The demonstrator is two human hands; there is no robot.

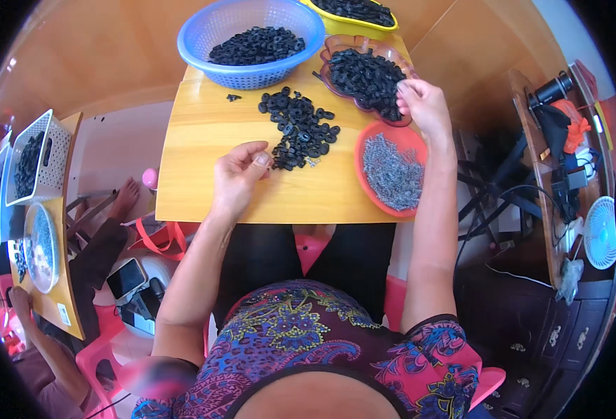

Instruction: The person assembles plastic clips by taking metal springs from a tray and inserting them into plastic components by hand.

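My left hand (239, 174) is over the yellow wooden table, thumb and fingertips pinched together at the near left edge of a loose pile of small black plastic pieces (297, 126). Whatever is in that pinch is too small to tell from the pile. Farther right, my right hand (425, 108) has its fingers closed at the right rim of a brown translucent scalloped bowl (400, 57) heaped with elongated black parts (365, 75). What its fingertips hold, if anything, is hidden. Below my right hand, partly behind the forearm, sits an orange-red dish (362, 183) full of small silvery metal pieces (392, 171).
A blue perforated basket (214, 70) of black parts stands at the table's far left, a yellow basin (346, 26) behind the bowl. At left, another person's hand (20, 304) rests by a second table with a white basket (56, 150). A fan (601, 232) is at far right.
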